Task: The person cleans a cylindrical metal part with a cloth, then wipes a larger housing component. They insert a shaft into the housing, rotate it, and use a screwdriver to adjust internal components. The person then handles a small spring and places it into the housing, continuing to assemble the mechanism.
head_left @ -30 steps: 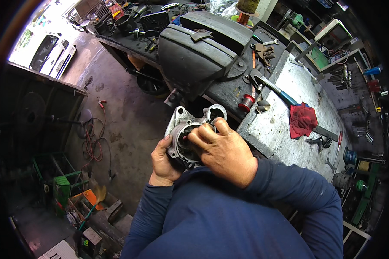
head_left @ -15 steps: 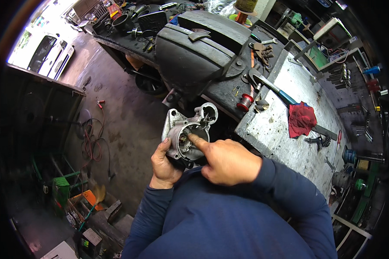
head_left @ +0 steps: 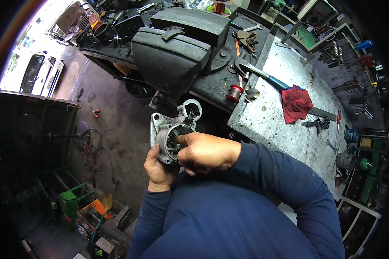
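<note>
My left hand (head_left: 160, 168) is closed on a grey cast-metal housing (head_left: 163, 140), its thumb along the left side and its other fingers hidden underneath. The housing has a large round opening, a smaller ring-shaped boss at the top and a flange with a bolt hole at the left. My right hand (head_left: 209, 151) reaches in from the right with the index finger stretched into the large opening. That fingertip is hidden inside, among dark greasy parts. The other fingers are curled and partly hidden, and nothing shows held in them.
Beyond the housing stands a big dark bench vise (head_left: 173, 56). The metal-topped bench (head_left: 263, 116) at the right bears a red rag (head_left: 296, 104), a blue-handled hammer (head_left: 263, 77), a solder spool (head_left: 234, 93) and several wrenches. Red cables (head_left: 93, 151) lie on the floor at left.
The housing and both hands have shifted slightly left in the view, as has the whole scene. My right index finger now reaches deeper into the large opening.
</note>
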`<state>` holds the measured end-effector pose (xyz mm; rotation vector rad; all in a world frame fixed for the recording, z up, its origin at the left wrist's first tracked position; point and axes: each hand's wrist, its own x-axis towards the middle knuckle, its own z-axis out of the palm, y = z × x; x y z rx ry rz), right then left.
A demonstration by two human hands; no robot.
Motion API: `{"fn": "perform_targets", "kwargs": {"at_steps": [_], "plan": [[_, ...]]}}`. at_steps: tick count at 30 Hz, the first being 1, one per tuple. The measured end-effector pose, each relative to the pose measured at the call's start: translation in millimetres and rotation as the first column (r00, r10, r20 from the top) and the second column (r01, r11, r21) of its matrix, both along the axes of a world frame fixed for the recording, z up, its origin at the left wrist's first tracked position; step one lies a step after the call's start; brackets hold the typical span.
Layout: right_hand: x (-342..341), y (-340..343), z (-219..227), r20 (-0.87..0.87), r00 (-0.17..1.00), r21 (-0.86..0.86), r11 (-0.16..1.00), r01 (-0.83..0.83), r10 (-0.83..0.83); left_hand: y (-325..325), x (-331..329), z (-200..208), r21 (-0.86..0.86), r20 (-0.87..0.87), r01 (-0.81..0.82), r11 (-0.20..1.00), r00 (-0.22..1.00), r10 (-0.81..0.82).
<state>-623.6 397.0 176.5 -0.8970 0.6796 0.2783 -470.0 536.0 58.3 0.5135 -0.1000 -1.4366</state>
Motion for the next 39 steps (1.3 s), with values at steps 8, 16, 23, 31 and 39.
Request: {"fn": "perform_targets", "kwargs": {"at_steps": [8, 16, 23, 31, 39], "plan": [[14, 0, 10, -0.113, 0.943, -0.652, 0.693, -0.308, 0.313, 2, 5, -8, 0.060, 0.168, -0.023, 0.998, 0.986, 0.013], [25, 7, 14, -0.561, 0.673, -0.757, 0.030, -0.653, 0.483, -8, 5, -2, 0.065, 0.055, 0.003, 0.998, 0.998, -0.006], [-6, 8, 25, -0.425, 0.820, -0.877, 0.050, -0.478, 0.382, -13, 15, 1, 0.097, -0.054, -0.052, 0.994, 0.997, 0.057], [-5, -3, 18, -0.342, 0.859, -0.879, 0.195, -0.436, 0.380, -12, 11, 3, 0.096, -0.033, -0.030, 0.995, 0.999, 0.034], [-5, 6, 7, -0.395, 0.846, -0.891, 0.076, -0.448, 0.358, -10, 7, -3, 0.067, -0.004, 0.057, 0.996, 0.998, -0.056]]}}
